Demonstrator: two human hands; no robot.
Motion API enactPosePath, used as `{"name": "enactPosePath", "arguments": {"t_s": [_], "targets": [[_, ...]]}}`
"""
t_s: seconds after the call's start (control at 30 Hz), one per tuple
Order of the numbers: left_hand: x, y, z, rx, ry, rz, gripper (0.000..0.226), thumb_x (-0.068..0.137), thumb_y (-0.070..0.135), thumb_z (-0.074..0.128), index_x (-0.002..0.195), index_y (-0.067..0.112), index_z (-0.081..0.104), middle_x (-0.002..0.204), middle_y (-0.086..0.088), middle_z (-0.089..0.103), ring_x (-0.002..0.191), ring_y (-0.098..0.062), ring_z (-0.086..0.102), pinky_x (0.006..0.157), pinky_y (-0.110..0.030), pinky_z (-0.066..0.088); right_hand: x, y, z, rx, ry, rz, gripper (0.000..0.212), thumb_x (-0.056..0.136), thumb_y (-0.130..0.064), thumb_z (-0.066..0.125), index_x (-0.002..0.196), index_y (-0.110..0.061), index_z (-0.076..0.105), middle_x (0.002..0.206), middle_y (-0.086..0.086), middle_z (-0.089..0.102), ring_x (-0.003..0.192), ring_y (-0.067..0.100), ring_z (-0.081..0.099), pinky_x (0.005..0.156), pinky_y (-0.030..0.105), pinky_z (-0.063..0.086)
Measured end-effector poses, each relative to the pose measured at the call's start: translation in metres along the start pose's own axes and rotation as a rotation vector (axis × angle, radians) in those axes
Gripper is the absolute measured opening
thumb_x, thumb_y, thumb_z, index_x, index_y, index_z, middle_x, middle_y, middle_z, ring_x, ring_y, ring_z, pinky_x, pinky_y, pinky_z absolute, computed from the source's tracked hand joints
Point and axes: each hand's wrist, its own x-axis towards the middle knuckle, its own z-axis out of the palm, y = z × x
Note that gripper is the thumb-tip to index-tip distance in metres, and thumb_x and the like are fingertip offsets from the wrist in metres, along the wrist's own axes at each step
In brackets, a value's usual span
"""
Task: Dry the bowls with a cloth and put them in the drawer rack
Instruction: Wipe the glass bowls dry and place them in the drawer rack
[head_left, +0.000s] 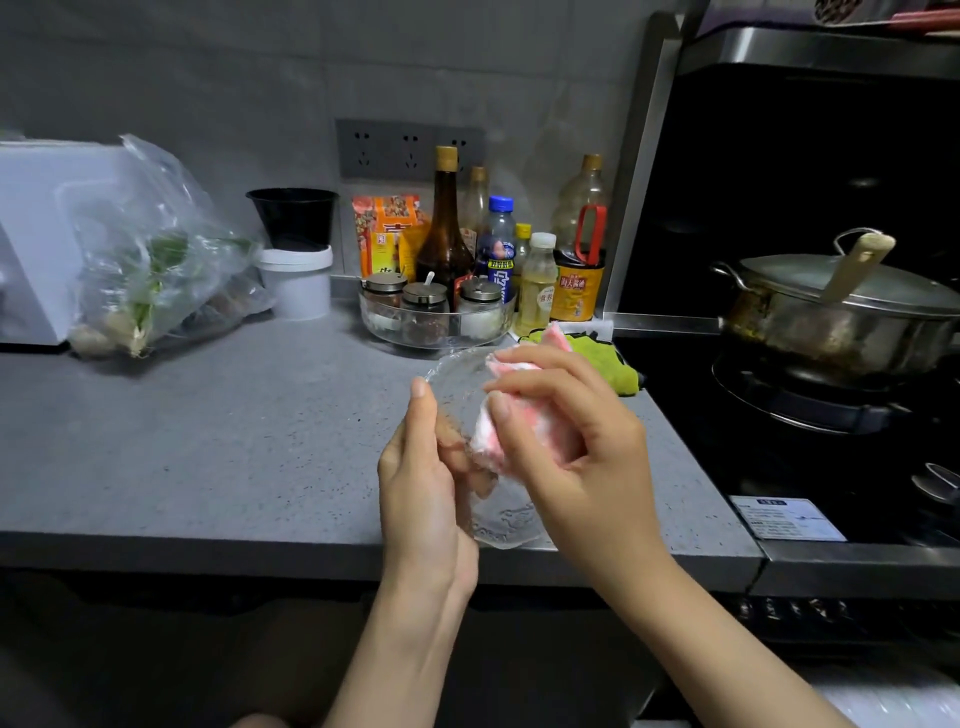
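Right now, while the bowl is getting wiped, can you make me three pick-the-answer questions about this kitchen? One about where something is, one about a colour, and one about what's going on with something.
1. Where does the steel pot stand?
A) on the stove
B) on the floor
C) in a sink

2. What colour is the cloth in the right hand?
A) blue
B) pink and white
C) black

3. What is going on with the glass bowl?
A) it is full of soup
B) it is broken in pieces
C) the left hand holds it and the cloth presses into it

Answers:
1 A, the lidded pot sits on a burner at the right.
2 B, pink stripes on white show between the fingers.
3 C, the left hand grips the bowl's side, and the bowl looks whole and has no food in it.
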Motion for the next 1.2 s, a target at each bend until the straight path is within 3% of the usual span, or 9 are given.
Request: {"name": "enactPosePath", "arguments": {"t_s": [0.23,0.43,0.7,0.77,0.87,0.97,1.07,1.13,1.2], "targets": [[0.002,0.004,-0.007,-0.065,0.013,0.034,0.049,0.098,0.035,0.046,0.052,0.021,0.037,0.048,0.007,0.027,0.040,-0.006,0.026,0.038,-0.016,0.030,-0.005,0.003,-0.005,0.212,0.161,0.165,0.021,0.082,0.011,0.065,0.097,-0.001,0.072,0.102,0.008,0.071,0.106,0.009,0.064,0.094,0.022,0.048],[0.000,0.003,-0.003,-0.061,-0.040,0.007,0.051,0.098,0.035,0.045,0.050,0.023,0.033,0.046,0.010,0.024,0.039,-0.004,0.024,0.039,-0.014,0.027,-0.010,-0.009,-0.002,0.306,0.061,0.276,0.031,0.081,-0.020,0.074,0.111,-0.024,0.067,0.118,-0.012,0.067,0.124,0.010,0.053,0.106,0.034,0.042],[0.001,-0.001,-0.007,-0.090,0.007,-0.045,0.047,0.098,0.037,0.048,0.055,0.022,0.034,0.042,0.009,0.026,0.035,-0.004,0.026,0.039,-0.015,0.029,-0.004,-0.004,-0.011,0.349,0.017,0.256,0.035,0.091,0.006,0.054,0.123,-0.009,0.060,0.107,-0.016,0.070,0.102,-0.005,0.062,0.082,0.007,0.045],[0.006,-0.006,-0.011,-0.152,-0.028,-0.060,0.039,0.098,0.035,0.048,0.061,0.021,0.044,0.047,0.008,0.042,0.044,-0.006,0.041,0.048,-0.018,0.039,-0.015,-0.006,-0.005,0.252,-0.047,0.157,0.037,0.095,-0.002,0.049,0.130,-0.012,0.056,0.110,-0.016,0.068,0.108,-0.003,0.059,0.092,0.012,0.043],[0.010,-0.015,-0.013,-0.136,-0.212,-0.047,0.027,0.095,0.026,0.050,0.085,0.018,0.073,0.093,0.000,0.073,0.091,-0.013,0.067,0.083,-0.027,0.052,-0.022,-0.001,0.006,-0.251,-0.202,-0.269,0.032,0.098,-0.014,0.048,0.128,-0.010,0.059,0.135,0.001,0.056,0.135,0.015,0.041,0.113,0.035,0.030],[0.009,-0.012,-0.007,-0.173,-0.228,-0.084,0.033,0.097,0.028,0.045,0.090,0.013,0.074,0.096,-0.002,0.073,0.090,-0.010,0.069,0.073,-0.019,0.055,-0.009,0.002,0.006,-0.475,-0.148,-0.303,0.034,0.094,-0.020,0.055,0.127,-0.013,0.061,0.137,0.000,0.055,0.136,0.016,0.040,0.115,0.032,0.025],[0.010,-0.009,-0.002,-0.054,-0.119,-0.046,0.036,0.097,0.035,0.048,0.067,0.015,0.055,0.061,0.000,0.052,0.049,-0.006,0.051,0.043,-0.013,0.042,0.004,0.000,0.002,-0.377,-0.116,-0.090,0.033,0.097,-0.030,0.044,0.118,-0.019,0.067,0.125,-0.008,0.063,0.125,0.007,0.051,0.110,0.018,0.029],[0.010,-0.011,-0.007,0.020,-0.066,-0.052,0.043,0.097,0.036,0.048,0.058,0.019,0.043,0.052,0.002,0.036,0.041,-0.005,0.035,0.038,-0.012,0.033,0.009,0.009,-0.004,-0.297,-0.119,0.058,0.028,0.097,-0.030,0.046,0.110,-0.024,0.070,0.101,-0.018,0.069,0.095,-0.004,0.063,0.089,0.006,0.041],[0.009,-0.008,-0.016,0.023,-0.051,-0.055,0.046,0.097,0.036,0.047,0.054,0.022,0.036,0.045,0.008,0.028,0.036,-0.004,0.028,0.037,-0.013,0.029,0.009,0.031,-0.018,-0.282,-0.055,0.168,0.020,0.097,-0.025,0.053,0.106,-0.024,0.071,0.085,-0.021,0.069,0.074,-0.004,0.064,0.066,0.015,0.050]]}}
